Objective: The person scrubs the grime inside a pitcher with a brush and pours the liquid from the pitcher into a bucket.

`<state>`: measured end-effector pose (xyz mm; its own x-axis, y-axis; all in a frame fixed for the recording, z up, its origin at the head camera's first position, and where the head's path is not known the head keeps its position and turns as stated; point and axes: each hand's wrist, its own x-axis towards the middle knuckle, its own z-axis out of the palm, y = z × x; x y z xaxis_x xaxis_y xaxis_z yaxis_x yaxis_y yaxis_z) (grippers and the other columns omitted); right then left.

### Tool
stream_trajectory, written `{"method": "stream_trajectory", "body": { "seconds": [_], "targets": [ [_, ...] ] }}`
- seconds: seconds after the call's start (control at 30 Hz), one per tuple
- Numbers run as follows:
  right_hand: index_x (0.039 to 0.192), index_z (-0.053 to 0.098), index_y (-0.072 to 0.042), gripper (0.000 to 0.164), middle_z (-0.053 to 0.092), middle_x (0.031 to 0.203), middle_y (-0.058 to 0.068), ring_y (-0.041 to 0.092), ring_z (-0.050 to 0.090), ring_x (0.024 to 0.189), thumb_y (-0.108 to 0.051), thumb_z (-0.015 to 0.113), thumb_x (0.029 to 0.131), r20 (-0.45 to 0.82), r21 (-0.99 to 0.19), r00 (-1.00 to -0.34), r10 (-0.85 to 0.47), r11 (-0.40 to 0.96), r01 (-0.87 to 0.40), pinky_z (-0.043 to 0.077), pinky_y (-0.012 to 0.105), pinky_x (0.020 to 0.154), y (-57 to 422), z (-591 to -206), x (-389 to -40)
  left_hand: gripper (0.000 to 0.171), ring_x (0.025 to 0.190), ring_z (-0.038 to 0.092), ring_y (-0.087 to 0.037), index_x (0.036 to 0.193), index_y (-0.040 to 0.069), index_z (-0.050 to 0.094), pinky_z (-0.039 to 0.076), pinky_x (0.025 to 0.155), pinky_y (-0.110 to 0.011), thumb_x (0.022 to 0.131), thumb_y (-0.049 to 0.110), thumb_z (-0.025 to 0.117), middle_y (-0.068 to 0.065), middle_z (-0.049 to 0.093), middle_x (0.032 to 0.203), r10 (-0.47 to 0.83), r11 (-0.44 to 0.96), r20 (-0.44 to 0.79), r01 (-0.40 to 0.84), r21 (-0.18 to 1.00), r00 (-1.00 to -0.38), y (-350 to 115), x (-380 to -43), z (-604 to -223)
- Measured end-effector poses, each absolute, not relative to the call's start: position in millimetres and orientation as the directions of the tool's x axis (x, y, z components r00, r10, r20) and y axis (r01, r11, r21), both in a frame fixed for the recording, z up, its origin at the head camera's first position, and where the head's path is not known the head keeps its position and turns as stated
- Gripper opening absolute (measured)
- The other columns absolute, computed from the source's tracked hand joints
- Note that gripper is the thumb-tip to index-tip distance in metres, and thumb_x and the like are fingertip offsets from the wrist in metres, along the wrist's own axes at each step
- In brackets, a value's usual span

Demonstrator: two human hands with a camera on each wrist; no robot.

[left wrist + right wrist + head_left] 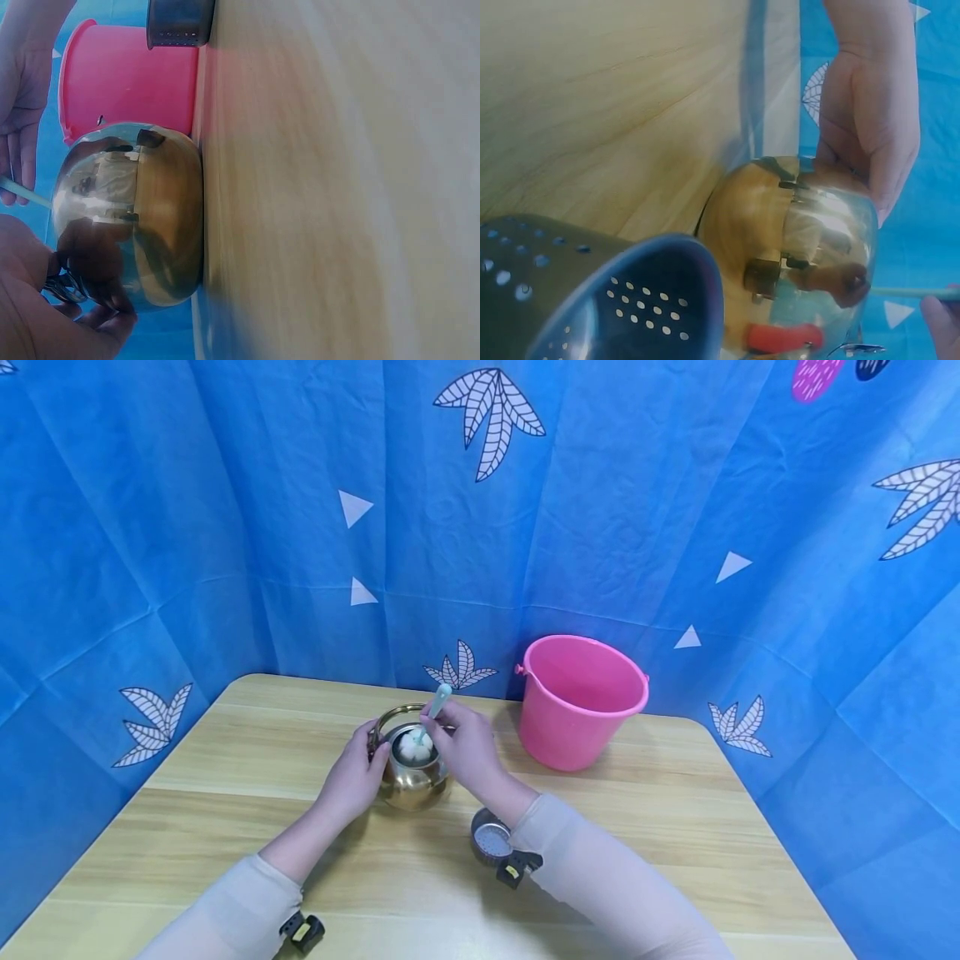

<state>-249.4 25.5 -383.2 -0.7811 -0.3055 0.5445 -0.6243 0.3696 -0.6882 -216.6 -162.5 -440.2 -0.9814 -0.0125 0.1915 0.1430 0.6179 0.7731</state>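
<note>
A shiny gold-coloured teapot (pixel 415 785) stands upright on the table, its lid off and its hoop handle raised. My left hand (pixel 356 777) grips its left side, by the base of the handle. Over the mouth, my right hand (pixel 465 743) pinches the pale green handle of a brush (pixel 441 697). Its white, rounded head is inside the teapot's mouth. In the left wrist view, fingers of my left hand (pixel 45 300) curl about metal fittings at the teapot's (pixel 131 217) side. Below my right wrist sits a perforated metal strainer (pixel 491 839), seen close in the right wrist view.
A pink bucket (pixel 573 727) stands at the back right of the wooden table (pixel 637 827), a short way from the teapot. Blue patterned cloth (pixel 465 527) hangs behind and along both sides. The strainer (pixel 630 300) lies close to my right forearm.
</note>
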Motion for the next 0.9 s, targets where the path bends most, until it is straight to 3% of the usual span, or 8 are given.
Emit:
{"method": "stream_trajectory", "body": {
  "seconds": [0.9],
  "targets": [
    [0.106, 0.075, -0.005, 0.015, 0.075, 0.106, 0.008, 0.018, 0.072, 0.095, -0.012, 0.07, 0.094, 0.547, -0.552, -0.709, -0.446, 0.444, -0.705, 0.055, 0.014, 0.079, 23.4, -377.7, -250.5, 0.057, 0.137, 0.039, -0.048, 0.153, -0.007, 0.024, 0.032, 0.114, -0.059, 0.108, 0.021, 0.044, -0.034, 0.038, 0.149, -0.016, 0.615, 0.186, 0.137, 0.776, -0.982, -162.8, -218.3, -441.6]
  ]
}}
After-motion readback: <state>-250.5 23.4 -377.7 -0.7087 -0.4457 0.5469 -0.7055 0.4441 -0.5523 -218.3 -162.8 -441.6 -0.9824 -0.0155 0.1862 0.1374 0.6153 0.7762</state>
